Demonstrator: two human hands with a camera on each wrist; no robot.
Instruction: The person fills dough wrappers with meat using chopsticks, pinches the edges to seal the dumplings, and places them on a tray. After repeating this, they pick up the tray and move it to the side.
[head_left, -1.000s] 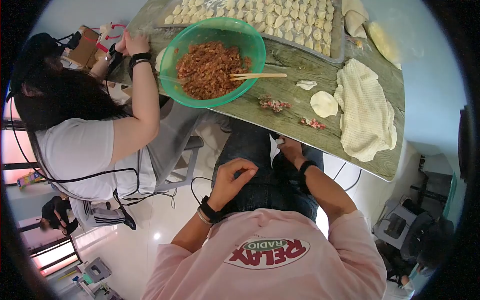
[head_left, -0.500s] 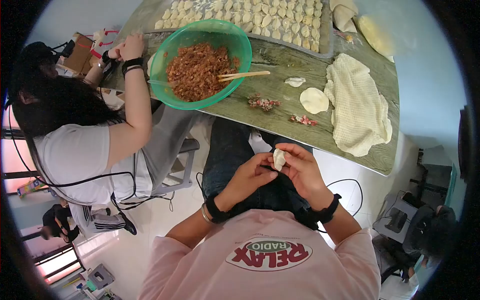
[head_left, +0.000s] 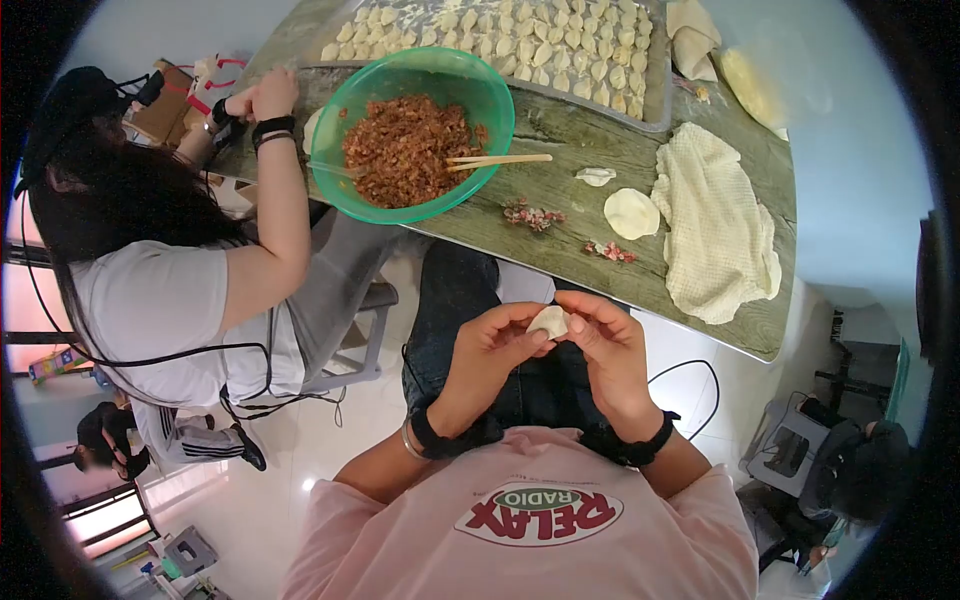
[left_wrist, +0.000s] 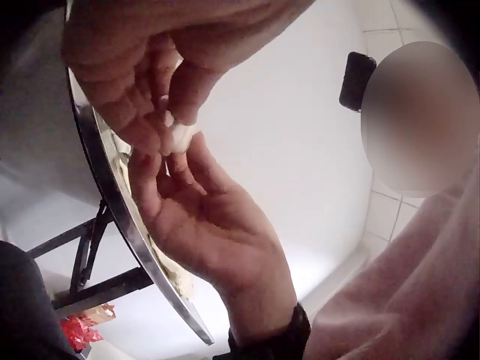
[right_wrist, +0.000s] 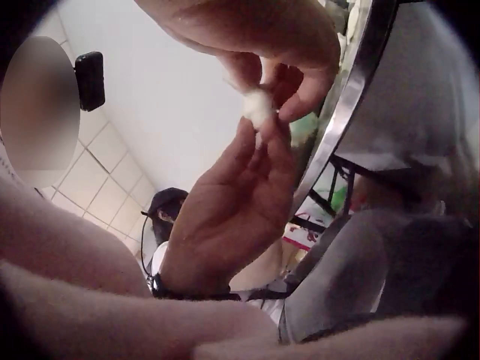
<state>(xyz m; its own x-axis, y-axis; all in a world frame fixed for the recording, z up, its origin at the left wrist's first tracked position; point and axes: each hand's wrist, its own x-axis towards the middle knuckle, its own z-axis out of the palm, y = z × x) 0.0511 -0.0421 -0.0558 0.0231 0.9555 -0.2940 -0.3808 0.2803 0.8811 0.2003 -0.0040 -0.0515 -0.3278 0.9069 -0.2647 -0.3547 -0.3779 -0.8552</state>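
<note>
A small white folded dumpling (head_left: 548, 321) is held over the lap, just in front of the table edge. My left hand (head_left: 488, 352) pinches one end of it between thumb and fingers. At its other end, my right hand (head_left: 614, 358) pinches the edge with thumb and forefinger. In the left wrist view the pale dough (left_wrist: 180, 137) shows between the two sets of fingertips, partly covered by them. The right wrist view has the rounded dumpling (right_wrist: 257, 107) between the fingertips as well.
On the table (head_left: 590, 262) stand a green bowl (head_left: 428, 212) of meat filling with chopsticks (head_left: 500, 160) and a tray (head_left: 655, 125) of dumplings. A round wrapper (head_left: 632, 214), a dough scrap (head_left: 595, 177), filling crumbs (head_left: 533, 214) and a cloth (head_left: 715, 230) lie nearby. Another person (head_left: 150, 290) sits at the left.
My right hand has come up from below the table edge and met my left hand at the dumpling. Since half a second ago the dumpling has turned from upright to lying across between both hands.
</note>
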